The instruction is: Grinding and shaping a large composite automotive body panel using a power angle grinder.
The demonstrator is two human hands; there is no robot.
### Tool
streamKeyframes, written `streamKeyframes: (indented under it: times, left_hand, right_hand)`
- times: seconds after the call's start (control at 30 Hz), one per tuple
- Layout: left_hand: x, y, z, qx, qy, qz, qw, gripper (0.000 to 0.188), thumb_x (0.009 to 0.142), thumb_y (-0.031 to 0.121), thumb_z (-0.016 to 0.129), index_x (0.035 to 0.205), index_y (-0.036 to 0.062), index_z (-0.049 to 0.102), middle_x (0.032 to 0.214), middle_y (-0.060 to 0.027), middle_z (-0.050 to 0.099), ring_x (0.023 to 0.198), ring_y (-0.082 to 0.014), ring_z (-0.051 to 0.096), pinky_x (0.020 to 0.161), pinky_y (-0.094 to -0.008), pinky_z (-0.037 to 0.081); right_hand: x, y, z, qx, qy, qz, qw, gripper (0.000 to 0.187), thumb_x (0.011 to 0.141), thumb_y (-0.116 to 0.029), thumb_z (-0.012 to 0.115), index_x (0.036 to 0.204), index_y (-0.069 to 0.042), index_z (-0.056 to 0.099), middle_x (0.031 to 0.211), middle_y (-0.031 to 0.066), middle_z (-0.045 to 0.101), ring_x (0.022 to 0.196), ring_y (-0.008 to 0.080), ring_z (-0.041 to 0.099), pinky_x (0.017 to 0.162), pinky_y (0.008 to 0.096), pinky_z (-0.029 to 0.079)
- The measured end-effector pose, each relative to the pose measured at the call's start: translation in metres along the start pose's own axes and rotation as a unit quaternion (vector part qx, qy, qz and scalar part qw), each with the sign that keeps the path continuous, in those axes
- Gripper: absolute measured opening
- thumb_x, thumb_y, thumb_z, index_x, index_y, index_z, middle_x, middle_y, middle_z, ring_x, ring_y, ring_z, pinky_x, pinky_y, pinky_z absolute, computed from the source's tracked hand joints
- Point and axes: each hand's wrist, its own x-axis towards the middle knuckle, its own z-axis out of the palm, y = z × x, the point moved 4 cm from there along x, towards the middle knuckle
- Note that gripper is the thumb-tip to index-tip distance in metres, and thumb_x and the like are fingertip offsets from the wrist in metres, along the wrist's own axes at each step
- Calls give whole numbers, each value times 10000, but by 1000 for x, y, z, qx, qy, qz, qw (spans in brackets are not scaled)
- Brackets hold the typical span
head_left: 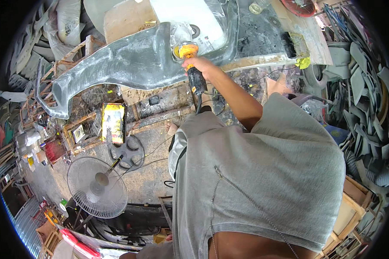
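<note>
My right hand (199,67) is wrapped round an angle grinder (196,81) with a yellow head and a black body. The grinder's head is up against the inner edge of a large grey moulded panel (129,58), close to its upright corner; whether the disc touches it, I cannot tell. The panel is long and curved, smeared with whitish dust, and rests across the bench. From the grinder's rear end a dark cord (199,103) runs down toward my legs. My left hand is out of view.
A white sheet-like piece (190,13) lies behind the panel. Below it are a yellow-labelled box (113,123), a steering wheel (126,153) and a standing fan (97,187). Cords cross the floor. Grey moulded parts (361,64) are heaped at right. A dark brush-like block (296,45) lies on the bench.
</note>
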Motion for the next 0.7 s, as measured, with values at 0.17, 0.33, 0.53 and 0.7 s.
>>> streamKeyframes:
  times: [0.17, 0.33, 0.53, 0.7]
  left_hand:
    - [2, 2, 0, -42, 13, 10, 999, 795, 754, 888, 287, 613, 113, 390, 637, 85, 414, 544, -86, 452, 492, -283, 356]
    - [3, 4, 10, -84, 40, 22, 995, 778, 758, 871, 315, 612, 111, 395, 628, 83, 415, 535, -86, 451, 488, -279, 355]
    - [11, 3, 10, -138, 59, 44, 988, 759, 762, 851, 350, 610, 109, 401, 617, 81, 415, 524, -86, 451, 484, -275, 354]
    - [16, 4, 20, -176, 79, 57, 980, 744, 765, 834, 378, 609, 107, 406, 608, 79, 416, 515, -86, 451, 480, -271, 353]
  right_hand:
    - [3, -3, 4, 18, 5, 0, 1000, 277, 728, -42, 747, 960, 24, 610, 791, 122, 612, 606, 241, 648, 522, 349, 523]
    - [-5, -2, 7, -16, 22, -2, 1000, 268, 771, -84, 734, 993, 1, 610, 816, 95, 610, 671, 215, 658, 580, 329, 551]
    - [-7, -4, 8, 3, -9, 22, 1000, 274, 776, -82, 737, 994, 6, 596, 831, 101, 607, 663, 215, 656, 553, 328, 537]
    - [-6, -5, 8, -20, -3, 11, 1000, 287, 765, -88, 739, 991, -6, 582, 831, 103, 602, 660, 211, 649, 542, 329, 529]
